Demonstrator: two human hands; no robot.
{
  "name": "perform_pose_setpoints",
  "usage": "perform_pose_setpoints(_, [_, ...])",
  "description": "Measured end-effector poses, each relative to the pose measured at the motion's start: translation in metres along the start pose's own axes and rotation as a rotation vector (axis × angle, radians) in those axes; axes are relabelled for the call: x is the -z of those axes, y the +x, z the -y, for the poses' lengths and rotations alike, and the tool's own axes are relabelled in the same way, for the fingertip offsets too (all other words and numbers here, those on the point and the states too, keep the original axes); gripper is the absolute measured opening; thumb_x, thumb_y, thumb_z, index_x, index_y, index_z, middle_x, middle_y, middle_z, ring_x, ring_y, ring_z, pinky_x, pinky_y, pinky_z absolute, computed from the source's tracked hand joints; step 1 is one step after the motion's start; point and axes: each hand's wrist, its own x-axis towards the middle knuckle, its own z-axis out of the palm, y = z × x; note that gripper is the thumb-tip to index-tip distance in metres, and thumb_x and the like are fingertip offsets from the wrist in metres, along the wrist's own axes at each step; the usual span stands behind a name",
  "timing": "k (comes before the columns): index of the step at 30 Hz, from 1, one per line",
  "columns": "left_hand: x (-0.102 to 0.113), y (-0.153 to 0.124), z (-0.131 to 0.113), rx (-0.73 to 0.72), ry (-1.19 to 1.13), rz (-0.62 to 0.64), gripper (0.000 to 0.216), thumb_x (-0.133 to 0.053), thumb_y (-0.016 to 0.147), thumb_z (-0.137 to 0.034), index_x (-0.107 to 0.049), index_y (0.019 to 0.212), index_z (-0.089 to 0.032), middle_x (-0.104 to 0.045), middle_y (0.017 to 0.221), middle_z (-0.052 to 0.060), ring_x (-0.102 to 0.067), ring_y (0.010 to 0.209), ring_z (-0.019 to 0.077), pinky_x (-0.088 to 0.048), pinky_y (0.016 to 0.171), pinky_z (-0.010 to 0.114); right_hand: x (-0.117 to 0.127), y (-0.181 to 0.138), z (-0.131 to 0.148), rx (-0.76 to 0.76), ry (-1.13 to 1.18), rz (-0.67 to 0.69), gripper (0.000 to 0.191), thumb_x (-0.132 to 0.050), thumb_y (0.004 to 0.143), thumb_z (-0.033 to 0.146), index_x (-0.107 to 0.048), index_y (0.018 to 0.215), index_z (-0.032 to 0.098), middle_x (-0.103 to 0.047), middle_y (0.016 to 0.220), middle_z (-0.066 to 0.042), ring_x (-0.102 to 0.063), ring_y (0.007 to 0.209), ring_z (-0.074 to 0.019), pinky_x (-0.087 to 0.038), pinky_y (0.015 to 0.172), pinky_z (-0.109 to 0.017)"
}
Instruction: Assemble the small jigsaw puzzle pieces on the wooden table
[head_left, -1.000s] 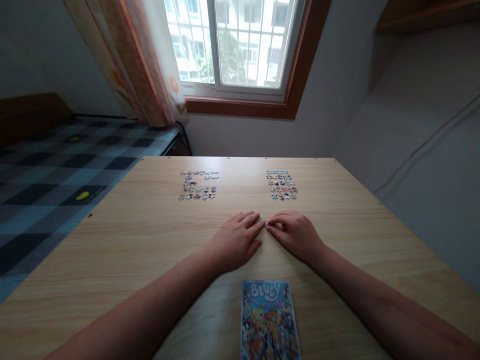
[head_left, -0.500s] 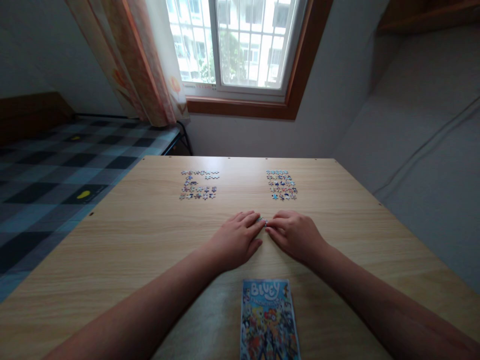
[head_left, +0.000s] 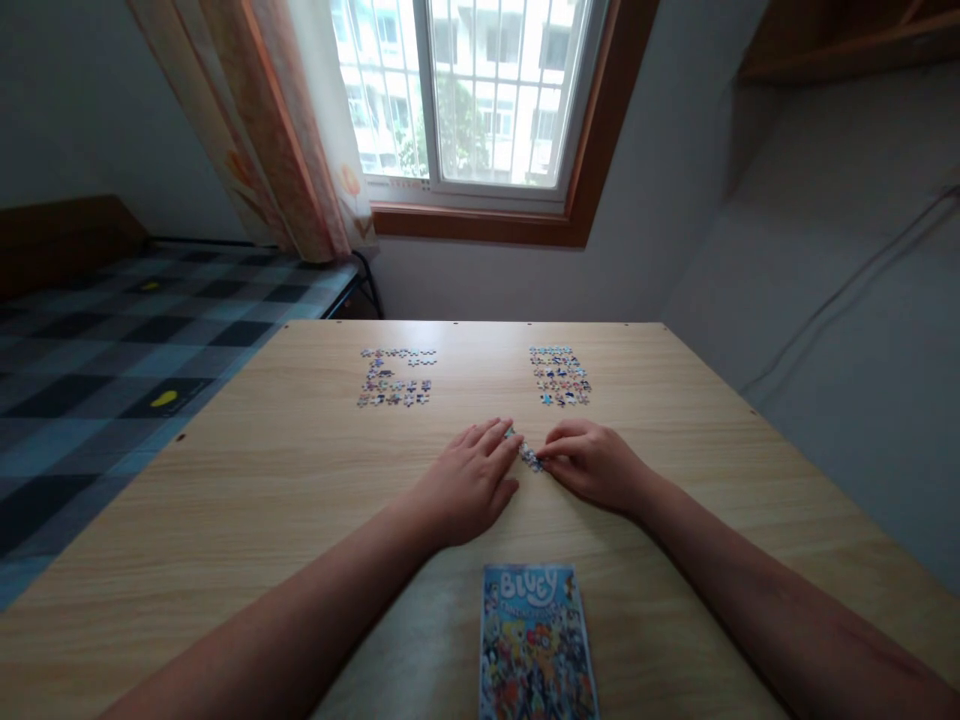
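A short joined strip of jigsaw puzzle pieces (head_left: 530,457) lies at a slant on the table between my hands. My left hand (head_left: 478,478) rests flat with its fingers stretched out. Its fingertips press on the strip's upper left part and cover some of it. At the strip's lower right end, my right hand (head_left: 592,463) pinches a puzzle piece between thumb and forefinger, mostly hidden by the fingers. Farther back lie loose puzzle pieces in rows, one group (head_left: 397,385) on the left and another group (head_left: 561,375) on the right.
A blue picture card marked "Bluey" (head_left: 536,640) lies on the wooden table (head_left: 300,480) close to me, between my forearms. Beyond the table's left edge stands a bed with a checked cover (head_left: 247,300). A window (head_left: 495,100) is in the wall behind.
My right hand has shifted slightly toward me and right, so more of the puzzle strip shows between my hands. My left hand stays nearly in place. The view has tilted a little.
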Motion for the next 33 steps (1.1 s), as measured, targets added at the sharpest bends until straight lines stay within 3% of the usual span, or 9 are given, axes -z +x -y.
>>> perform_pose_setpoints(7, [0.008,0.004,-0.005,0.12,-0.005,-0.072,0.032,-0.049,0.094,-0.029,-0.061,0.12,-0.017,-0.064,0.121,0.012,-0.055,0.112,0.0268,-0.045,0.102,0.045,-0.011,0.003,0.013,-0.019,-0.042,-0.017,0.009,-0.07,0.088,0.03,-0.078,0.089,0.025,-0.073,0.089,-0.004,-0.066,0.083,-0.0175,-0.051,0.077,-0.03])
perform_pose_setpoints(16, [-0.004,0.004,0.003,0.091,0.0,-0.06,0.046,-0.044,0.098,-0.034,-0.052,0.14,-0.018,-0.054,0.143,0.013,-0.047,0.13,0.0286,-0.036,0.112,0.05,-0.009,0.003,0.012,-0.002,-0.03,-0.035,0.011,-0.067,0.09,0.027,-0.077,0.091,0.024,-0.073,0.088,-0.005,-0.066,0.083,-0.0179,-0.052,0.077,-0.03])
perform_pose_setpoints(24, [0.005,0.002,0.002,-0.021,-0.087,-0.129,0.033,-0.05,0.089,-0.015,-0.069,0.114,-0.025,-0.061,0.131,0.008,-0.053,0.12,0.025,-0.047,0.103,0.047,-0.007,0.003,0.011,-0.047,-0.021,-0.081,0.016,-0.061,0.091,0.02,-0.077,0.09,0.022,-0.072,0.087,-0.005,-0.065,0.082,-0.0183,-0.05,0.075,-0.03])
perform_pose_setpoints(33, [0.003,0.004,0.001,-0.029,-0.04,-0.095,0.041,-0.054,0.087,-0.016,-0.068,0.122,-0.03,-0.059,0.134,0.008,-0.055,0.117,0.0265,-0.046,0.102,0.051,-0.011,0.008,0.005,-0.091,-0.062,-0.134,0.016,-0.061,0.091,0.021,-0.077,0.091,0.022,-0.072,0.087,-0.006,-0.063,0.085,-0.0204,-0.05,0.078,-0.034])
